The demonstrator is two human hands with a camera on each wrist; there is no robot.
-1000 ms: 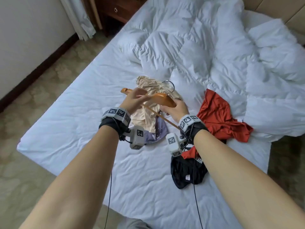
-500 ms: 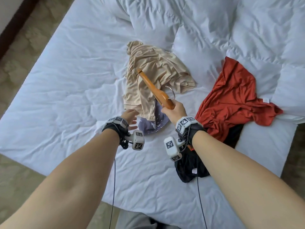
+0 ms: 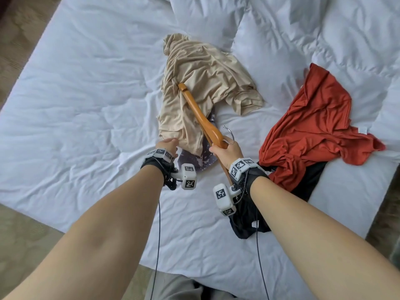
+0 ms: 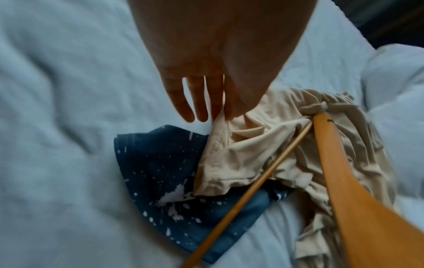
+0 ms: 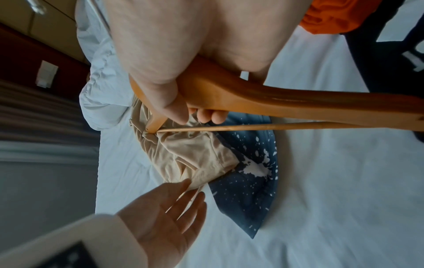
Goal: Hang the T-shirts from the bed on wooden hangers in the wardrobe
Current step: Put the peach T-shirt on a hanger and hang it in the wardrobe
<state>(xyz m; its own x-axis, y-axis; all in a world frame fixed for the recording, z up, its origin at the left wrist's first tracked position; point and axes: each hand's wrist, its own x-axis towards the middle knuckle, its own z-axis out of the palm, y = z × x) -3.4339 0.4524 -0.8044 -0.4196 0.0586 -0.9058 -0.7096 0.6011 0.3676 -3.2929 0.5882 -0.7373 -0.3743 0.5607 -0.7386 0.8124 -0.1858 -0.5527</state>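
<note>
A crumpled beige T-shirt (image 3: 207, 72) lies mid-bed on top of a navy speckled T-shirt (image 3: 194, 162). My right hand (image 3: 225, 150) grips a wooden hanger (image 3: 199, 113) near its metal hook, and the hanger's far tip rests on the beige shirt. In the right wrist view the fingers (image 5: 206, 116) curl round the hanger (image 5: 275, 98). My left hand (image 3: 167, 145) holds nothing; its straight fingertips (image 4: 197, 101) touch the near hem of the beige shirt (image 4: 252, 150) beside the navy shirt (image 4: 160, 172).
A red T-shirt (image 3: 313, 118) lies to the right over a black one (image 3: 307, 182) near the bed's corner. A bunched white duvet (image 3: 303, 29) covers the far side. White sheet (image 3: 86, 105) spreads to the left, with floor beyond the bed edges.
My left hand let go of the hanger and dropped to the beige shirt's near hem. The right hand swung the hanger to point away over the shirt.
</note>
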